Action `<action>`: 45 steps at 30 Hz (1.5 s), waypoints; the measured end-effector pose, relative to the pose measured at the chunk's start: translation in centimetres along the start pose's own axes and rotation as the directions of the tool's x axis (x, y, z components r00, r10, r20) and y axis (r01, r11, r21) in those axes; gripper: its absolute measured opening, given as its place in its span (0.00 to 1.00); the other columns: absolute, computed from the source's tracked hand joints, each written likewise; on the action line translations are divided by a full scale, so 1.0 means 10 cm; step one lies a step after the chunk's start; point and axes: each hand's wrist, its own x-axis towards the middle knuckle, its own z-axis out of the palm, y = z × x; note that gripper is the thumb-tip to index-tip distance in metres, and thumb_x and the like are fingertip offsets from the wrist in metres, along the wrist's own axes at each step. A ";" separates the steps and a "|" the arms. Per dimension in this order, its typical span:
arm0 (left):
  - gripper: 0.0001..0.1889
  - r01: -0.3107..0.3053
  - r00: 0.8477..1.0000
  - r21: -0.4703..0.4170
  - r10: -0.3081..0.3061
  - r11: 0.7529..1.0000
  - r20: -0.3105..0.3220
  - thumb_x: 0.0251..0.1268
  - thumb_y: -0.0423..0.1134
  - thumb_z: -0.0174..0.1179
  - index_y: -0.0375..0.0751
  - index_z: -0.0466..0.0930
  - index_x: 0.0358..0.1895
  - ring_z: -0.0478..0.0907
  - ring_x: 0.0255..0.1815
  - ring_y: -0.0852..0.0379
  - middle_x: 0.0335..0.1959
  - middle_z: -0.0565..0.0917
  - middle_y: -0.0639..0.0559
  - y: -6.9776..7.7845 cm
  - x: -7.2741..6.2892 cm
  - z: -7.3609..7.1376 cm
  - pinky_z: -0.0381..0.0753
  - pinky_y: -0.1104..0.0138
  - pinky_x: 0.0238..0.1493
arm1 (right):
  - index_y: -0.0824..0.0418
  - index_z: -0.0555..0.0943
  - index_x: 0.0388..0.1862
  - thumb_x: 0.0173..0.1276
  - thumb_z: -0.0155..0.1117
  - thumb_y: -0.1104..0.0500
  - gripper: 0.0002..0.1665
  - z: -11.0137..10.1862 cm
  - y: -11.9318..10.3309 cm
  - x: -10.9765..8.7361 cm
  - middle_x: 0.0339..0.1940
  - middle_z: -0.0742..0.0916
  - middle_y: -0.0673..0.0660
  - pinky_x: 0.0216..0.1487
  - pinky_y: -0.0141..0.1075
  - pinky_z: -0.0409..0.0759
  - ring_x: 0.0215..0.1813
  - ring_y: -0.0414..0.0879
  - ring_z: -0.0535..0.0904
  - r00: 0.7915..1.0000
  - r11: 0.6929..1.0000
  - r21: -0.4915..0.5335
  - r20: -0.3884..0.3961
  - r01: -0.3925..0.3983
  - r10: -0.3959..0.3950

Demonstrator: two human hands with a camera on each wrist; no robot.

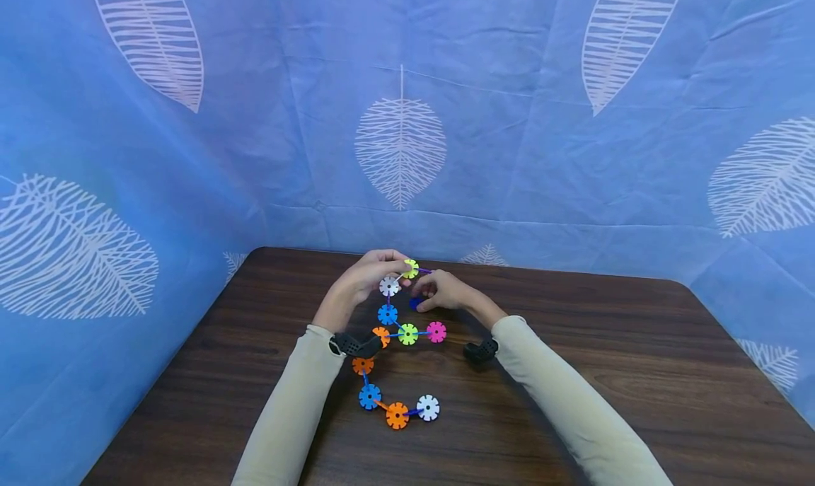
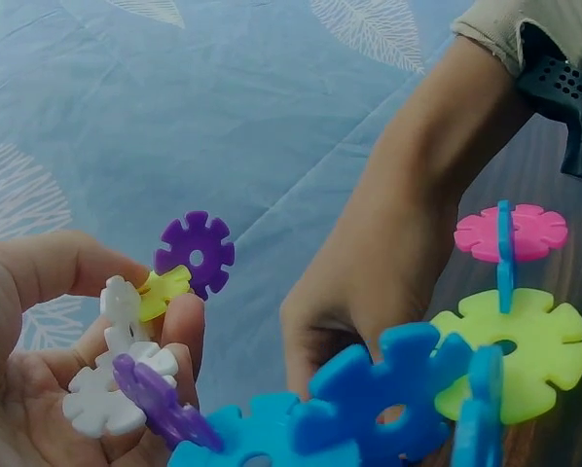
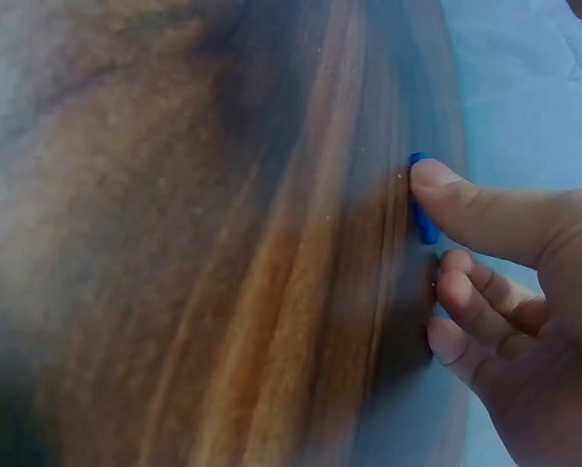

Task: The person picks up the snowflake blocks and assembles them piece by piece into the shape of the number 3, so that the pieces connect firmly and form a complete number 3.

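My left hand (image 1: 364, 275) pinches a yellow notched disc (image 2: 164, 292) between thumb and finger, at the far end of a chain of interlocking plastic discs. A purple disc (image 2: 196, 255) is slotted onto that yellow one. White discs (image 1: 390, 286) hang beside the left palm, linked by another purple disc (image 2: 164, 401) to a blue disc (image 1: 387, 314). To the right, my right hand (image 1: 446, 290) holds a loose dark blue disc (image 3: 425, 209) low at the table; its thumb lies over the disc, which shows edge-on, and the index finger is hidden.
Nearer on the wooden table (image 1: 573, 373), the chain runs through a yellow-green disc (image 1: 408, 334) to a pink disc (image 1: 436, 332). Its near end bends past an orange disc (image 1: 397, 416) to a white disc (image 1: 429, 407). A blue leaf-patterned cloth (image 1: 496, 153) hangs behind the table.
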 end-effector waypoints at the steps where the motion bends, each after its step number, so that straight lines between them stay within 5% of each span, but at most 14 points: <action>1: 0.10 -0.001 1.000 -0.004 0.001 1.000 0.003 0.71 0.42 0.62 0.42 0.84 0.49 0.80 0.46 0.54 0.35 0.85 0.55 0.00 0.00 0.01 0.67 0.45 0.67 | 0.66 0.86 0.47 0.63 0.75 0.63 0.14 0.00 0.00 -0.01 0.35 0.83 0.57 0.38 0.33 0.75 0.34 0.42 0.74 1.000 1.000 0.013 -0.002 -0.010 0.010; 5: 0.08 -0.009 1.000 -0.015 0.009 1.000 0.021 0.70 0.41 0.63 0.43 0.84 0.47 0.83 0.46 0.53 0.33 0.86 0.55 -0.01 0.01 0.03 0.57 0.36 0.74 | 0.67 0.84 0.44 0.60 0.77 0.65 0.15 -0.02 0.02 -0.08 0.34 0.83 0.55 0.39 0.32 0.76 0.35 0.41 0.74 0.997 0.995 0.072 -0.018 -0.068 0.070; 11: 0.09 -0.046 0.998 -0.014 0.047 0.999 0.040 0.70 0.40 0.65 0.41 0.84 0.48 0.83 0.51 0.41 0.41 0.86 0.46 -0.02 0.02 0.07 0.59 0.36 0.74 | 0.69 0.79 0.43 0.60 0.75 0.70 0.16 -0.03 0.03 -0.19 0.31 0.77 0.54 0.35 0.33 0.73 0.31 0.43 0.70 0.994 0.982 0.162 -0.043 -0.095 0.103; 16: 0.10 -0.100 0.993 0.004 0.100 0.995 0.059 0.71 0.39 0.64 0.40 0.82 0.50 0.82 0.55 0.34 0.36 0.88 0.53 -0.04 0.02 0.12 0.69 0.43 0.71 | 0.70 0.80 0.45 0.63 0.71 0.71 0.13 -0.04 0.05 -0.30 0.31 0.79 0.54 0.31 0.34 0.75 0.29 0.42 0.72 0.987 0.964 0.236 -0.070 -0.125 0.145; 24: 0.12 -0.178 0.982 0.019 0.176 0.984 0.070 0.70 0.38 0.65 0.39 0.82 0.52 0.83 0.51 0.33 0.33 0.87 0.56 -0.05 0.02 0.19 0.80 0.50 0.62 | 0.72 0.82 0.52 0.69 0.67 0.68 0.15 -0.15 0.04 -0.55 0.38 0.89 0.62 0.38 0.45 0.85 0.35 0.48 0.84 0.961 0.897 0.430 -0.193 -0.100 0.199; 31: 0.12 -0.207 0.974 0.018 0.204 0.978 0.097 0.70 0.38 0.65 0.38 0.82 0.52 0.87 0.45 0.42 0.35 0.89 0.53 -0.09 0.05 0.18 0.81 0.40 0.57 | 0.74 0.80 0.58 0.71 0.66 0.65 0.20 -0.25 -0.03 -0.74 0.42 0.90 0.62 0.51 0.56 0.86 0.42 0.53 0.89 0.927 0.833 0.550 -0.281 -0.058 0.250; 39: 0.12 -0.206 0.973 0.003 0.205 0.978 0.110 0.71 0.37 0.64 0.37 0.82 0.53 0.83 0.54 0.30 0.37 0.90 0.53 -0.09 0.03 0.15 0.78 0.37 0.60 | 0.74 0.79 0.53 0.70 0.68 0.66 0.17 -0.29 -0.13 -0.77 0.33 0.90 0.51 0.49 0.47 0.89 0.40 0.51 0.90 0.919 0.760 0.649 -0.302 0.002 0.255; 45: 0.12 -0.196 0.975 0.010 0.194 0.981 0.108 0.72 0.37 0.63 0.36 0.83 0.53 0.85 0.51 0.34 0.37 0.90 0.54 -0.08 0.04 0.15 0.82 0.43 0.57 | 0.72 0.78 0.48 0.68 0.68 0.68 0.13 -0.34 -0.21 -0.81 0.33 0.90 0.52 0.44 0.40 0.90 0.38 0.48 0.91 0.904 0.690 0.722 -0.329 0.055 0.272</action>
